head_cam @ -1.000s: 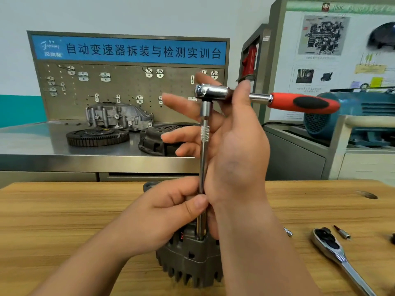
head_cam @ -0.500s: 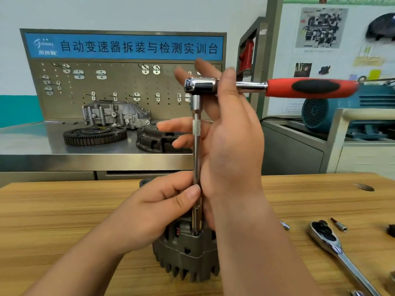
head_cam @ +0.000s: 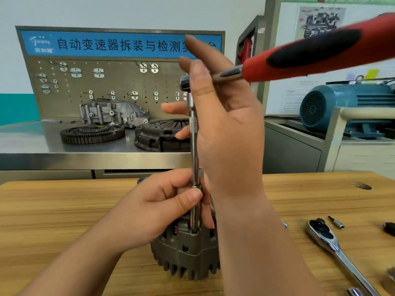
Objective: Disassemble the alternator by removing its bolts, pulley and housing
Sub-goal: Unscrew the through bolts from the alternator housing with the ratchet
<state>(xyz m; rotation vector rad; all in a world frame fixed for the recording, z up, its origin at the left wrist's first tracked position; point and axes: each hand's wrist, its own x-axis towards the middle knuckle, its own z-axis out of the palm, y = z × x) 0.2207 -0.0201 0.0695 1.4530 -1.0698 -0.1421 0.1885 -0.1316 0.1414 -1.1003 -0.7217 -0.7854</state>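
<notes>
Left hand (head_cam: 158, 210) pinches the lower extension bar (head_cam: 194, 150) between thumb and fingers. The bar's tip sits in the alternator (head_cam: 186, 253), upright on the wooden table (head_cam: 64, 210). Right hand (head_cam: 226, 135), fingers straight and spread, flanks the red-handled ratchet (head_cam: 320, 54) head. A second ratchet (head_cam: 333, 246) lies further right.

The left hand (head_cam: 162, 206) and right hand (head_cam: 226, 129) are bare, forearms (head_cam: 256, 253) uncovered, nails cut short.

Flywheel (head_cam: 92, 134) and clutch cover (head_cam: 159, 133) on steel bench (head_cam: 32, 144), blue motor (head_cam: 342, 107)
</notes>
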